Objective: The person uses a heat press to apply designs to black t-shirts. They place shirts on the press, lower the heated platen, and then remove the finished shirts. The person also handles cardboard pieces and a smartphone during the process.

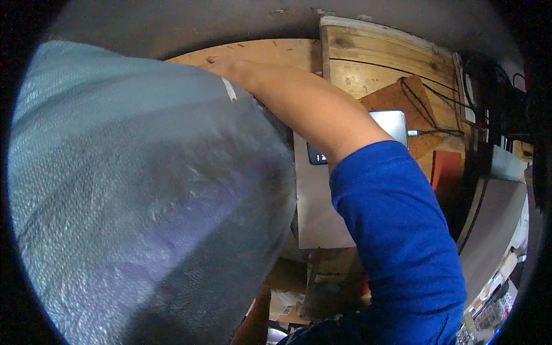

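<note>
A large grey woven plastic sack (144,172) bulges across the left half of the head view, its surface creased and shiny. My right arm, in a blue sleeve, reaches over the table toward the far edge of this sack. At that edge, my right hand (223,67) touches the sack's upper rim. Its fingers are mostly hidden behind the sack, so their grip cannot be read. My left hand does not show. A pale strip (229,89) marks the sack near my right wrist.
Under my forearm lies a silver device (391,121) with a cable (440,133) plugged in. Brown board (402,103) and wooden planks (379,54) are behind it. A reddish block (446,169) stands to the right. Grey wall (190,26) closes the far side.
</note>
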Available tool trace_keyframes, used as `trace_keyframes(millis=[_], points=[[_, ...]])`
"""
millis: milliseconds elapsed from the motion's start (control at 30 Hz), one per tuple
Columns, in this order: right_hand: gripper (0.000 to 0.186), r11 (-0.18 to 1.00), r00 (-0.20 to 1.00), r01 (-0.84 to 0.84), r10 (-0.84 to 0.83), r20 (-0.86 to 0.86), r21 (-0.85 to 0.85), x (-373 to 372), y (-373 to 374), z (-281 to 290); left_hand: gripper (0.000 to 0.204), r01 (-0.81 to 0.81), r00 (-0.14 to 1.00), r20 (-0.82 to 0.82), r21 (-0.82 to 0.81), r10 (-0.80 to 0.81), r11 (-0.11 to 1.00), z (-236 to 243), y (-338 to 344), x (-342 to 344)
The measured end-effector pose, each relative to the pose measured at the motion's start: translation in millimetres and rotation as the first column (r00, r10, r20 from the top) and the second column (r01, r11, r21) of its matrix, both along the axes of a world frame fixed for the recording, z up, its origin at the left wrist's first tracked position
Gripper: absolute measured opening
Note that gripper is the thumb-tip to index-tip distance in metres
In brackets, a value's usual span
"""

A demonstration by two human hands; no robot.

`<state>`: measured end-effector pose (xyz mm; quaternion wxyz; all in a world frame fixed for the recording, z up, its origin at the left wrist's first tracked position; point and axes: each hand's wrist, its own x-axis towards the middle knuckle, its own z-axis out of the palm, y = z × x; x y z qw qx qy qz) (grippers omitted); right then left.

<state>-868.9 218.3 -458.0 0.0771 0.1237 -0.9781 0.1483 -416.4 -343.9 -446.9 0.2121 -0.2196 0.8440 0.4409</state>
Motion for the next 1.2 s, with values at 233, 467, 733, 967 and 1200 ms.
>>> trace_keyframes(millis=[233,467,733,967,1200], points=[[0.047,0.998,0.934,0.021,-0.039,0.356,0.055,48.0,12.7,74.3,0.032,0.147,0.989,-0.015,-0.061,-0.148,0.987,7.8,12.1,-15.9],[0.045,0.920,0.951,0.290,-0.247,0.183,-0.264,88.7,25.5,109.9,0.033,-0.206,0.977,0.122,0.348,0.174,0.914,20.4,13.1,-17.2],[0.047,0.966,0.873,0.243,-0.176,0.454,-0.092,78.0,21.1,71.1,0.034,-0.022,1.000,-0.024,-0.091,0.019,0.996,-3.2,22.3,-12.6],[0.035,0.605,0.823,0.562,-0.346,0.450,-0.563,104.4,36.9,98.0,0.045,-0.065,0.997,0.049,0.149,0.059,0.987,4.8,32.7,-17.6],[0.044,0.080,0.834,0.539,-0.195,0.517,-0.839,150.4,84.5,129.0,0.060,0.148,0.981,-0.092,-0.212,-0.170,0.966,-0.5,44.0,-22.6]])
